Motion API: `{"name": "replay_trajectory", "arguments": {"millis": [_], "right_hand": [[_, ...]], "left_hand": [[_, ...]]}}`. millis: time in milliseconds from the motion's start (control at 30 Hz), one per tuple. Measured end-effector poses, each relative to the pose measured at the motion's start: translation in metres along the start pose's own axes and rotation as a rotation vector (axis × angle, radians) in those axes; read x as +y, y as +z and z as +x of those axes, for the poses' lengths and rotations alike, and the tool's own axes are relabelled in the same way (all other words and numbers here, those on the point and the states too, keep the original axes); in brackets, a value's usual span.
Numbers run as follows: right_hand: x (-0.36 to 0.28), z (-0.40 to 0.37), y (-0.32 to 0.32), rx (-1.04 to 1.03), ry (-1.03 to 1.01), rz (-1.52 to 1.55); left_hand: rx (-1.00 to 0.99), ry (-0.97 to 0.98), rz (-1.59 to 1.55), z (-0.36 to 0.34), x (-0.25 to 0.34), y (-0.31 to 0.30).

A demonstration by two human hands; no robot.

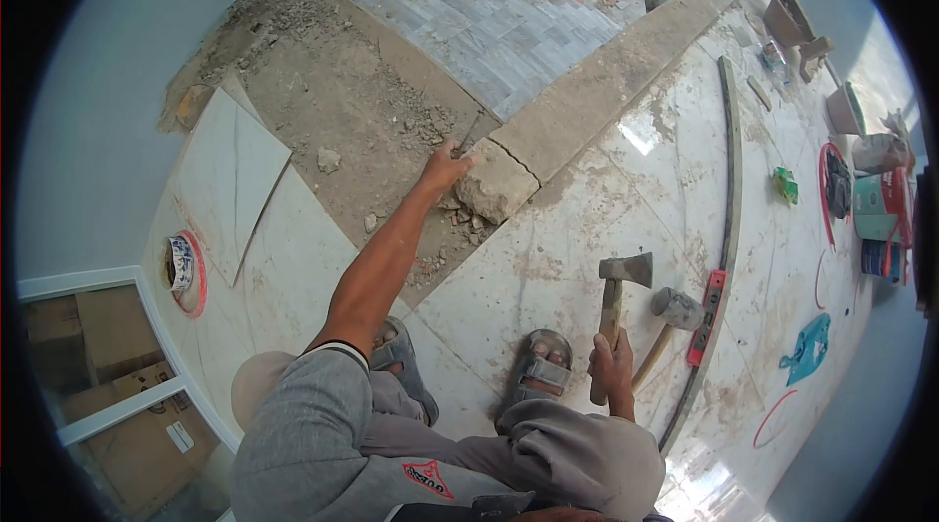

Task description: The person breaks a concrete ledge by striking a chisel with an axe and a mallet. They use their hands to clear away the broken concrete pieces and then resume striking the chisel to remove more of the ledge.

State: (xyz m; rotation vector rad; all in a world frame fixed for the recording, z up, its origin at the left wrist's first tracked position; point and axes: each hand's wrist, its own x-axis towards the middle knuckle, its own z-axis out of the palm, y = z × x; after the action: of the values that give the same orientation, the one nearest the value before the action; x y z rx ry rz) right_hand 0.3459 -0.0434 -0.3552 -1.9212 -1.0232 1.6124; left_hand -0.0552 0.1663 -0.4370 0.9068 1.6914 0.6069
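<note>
My left hand [447, 170] is closed around a thin dark metal rod, which looks like a chisel [473, 130]. Its tip points toward the foot of the tiled stairs, beside a cracked concrete chunk [497, 184] at the end of the raised curb [606, 82]. A dark crack separates this chunk from the curb. In my right hand [614, 365] is a hatchet [611, 302], gripped by its wooden handle with the metal head up, above the tiled floor. Just right of that hand lies a rubber mallet [677, 309] with a wooden handle.
Rubble [333, 91] covers the bare patch ahead. A loose tile [230, 180] lies at left near a tape roll [182, 263]. A red level [706, 318] lies beside a long straight bar [732, 160]. Buckets [877, 209] and a blue bag [808, 350] are at right.
</note>
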Motion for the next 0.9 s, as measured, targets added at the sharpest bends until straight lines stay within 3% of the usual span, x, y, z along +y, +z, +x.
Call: {"name": "replay_trajectory", "arguments": {"millis": [200,367,600,667,733,800,900], "right_hand": [[-0.002,0.007,0.006,-0.012,0.007,-0.028],[0.0,0.007,0.013,-0.009,-0.005,0.002],[-0.003,0.008,0.022,-0.035,0.008,0.028],[-0.001,0.007,0.017,-0.039,-0.058,-0.015],[0.002,0.004,0.013,-0.014,-0.044,-0.026],[0.005,0.002,0.008,-0.016,-0.011,-0.013],[0.01,0.002,0.003,-0.018,0.006,-0.016]], "left_hand": [[0.067,-0.137,0.001,-0.003,0.014,-0.003],[-0.039,-0.086,-0.018,-0.003,0.005,-0.004],[0.0,-0.033,-0.182,-0.001,0.007,-0.009],[-0.063,0.012,-0.221,-0.003,0.017,-0.031],[-0.003,0.058,-0.117,-0.005,0.016,-0.059],[0.182,0.004,-0.138,-0.016,0.011,-0.086],[0.245,0.053,-0.234,-0.022,-0.01,-0.128]]}}
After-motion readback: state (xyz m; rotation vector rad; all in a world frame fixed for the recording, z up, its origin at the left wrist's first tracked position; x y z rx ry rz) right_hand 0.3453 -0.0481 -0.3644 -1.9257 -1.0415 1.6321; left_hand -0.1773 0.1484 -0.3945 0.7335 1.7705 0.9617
